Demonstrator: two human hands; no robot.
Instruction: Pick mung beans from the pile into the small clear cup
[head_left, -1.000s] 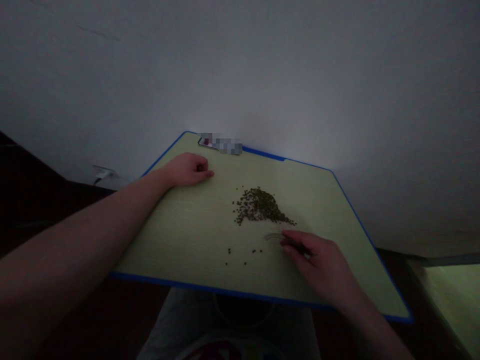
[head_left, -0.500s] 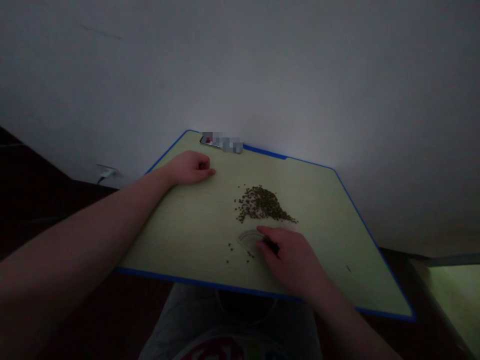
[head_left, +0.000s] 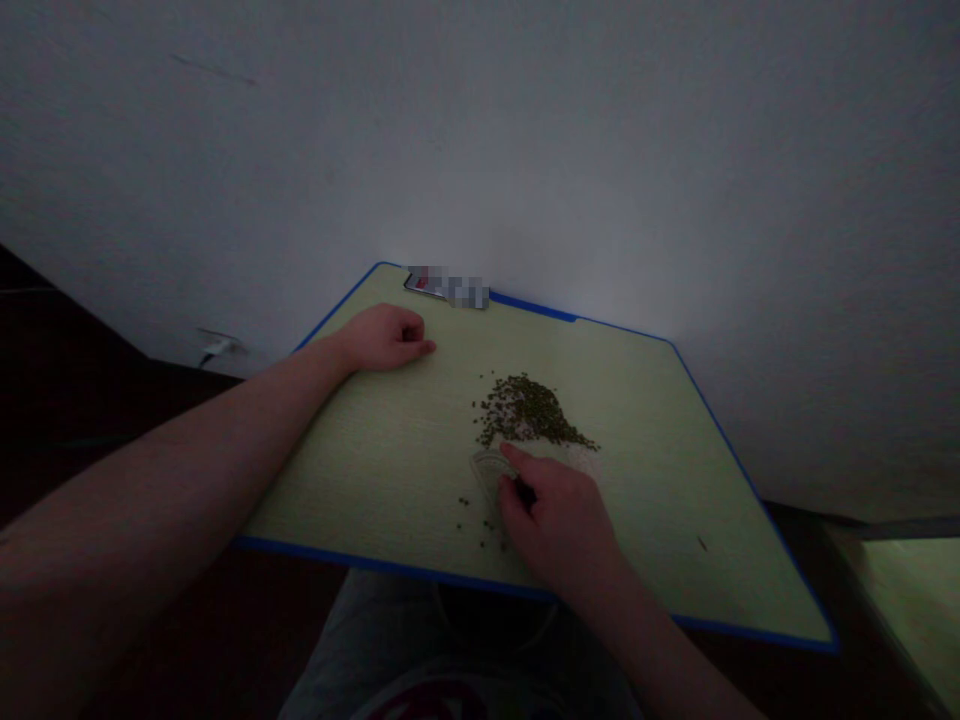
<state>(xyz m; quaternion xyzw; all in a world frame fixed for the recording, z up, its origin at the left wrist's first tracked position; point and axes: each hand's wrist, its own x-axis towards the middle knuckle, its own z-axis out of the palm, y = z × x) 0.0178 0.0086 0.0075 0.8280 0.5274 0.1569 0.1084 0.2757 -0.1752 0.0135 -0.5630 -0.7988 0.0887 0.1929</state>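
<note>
My right hand (head_left: 559, 510) pinches a clear protractor (head_left: 486, 467) with a curved, marked edge. It sits at the near side of a heap of small green beans (head_left: 532, 408), close to the heap's lower edge. Several loose beans (head_left: 486, 525) lie nearer to me, left of the hand. Resting on the far left of the table, my left hand (head_left: 386, 337) is curled into a loose fist with nothing visible in it. Under and beside the heap shows a pale patch (head_left: 583, 460) that I cannot make out.
The pale table (head_left: 360, 470) has a blue rim and stands against a grey wall (head_left: 480, 130). A phone (head_left: 426, 286), partly blurred out, lies at its back edge. One small dark sliver (head_left: 702, 543) is at the right. A plug (head_left: 217, 347) sits in the wall at left.
My right hand has moved a little left with the protractor. The loose beans near it have shifted slightly towards me. My left hand stays in place.
</note>
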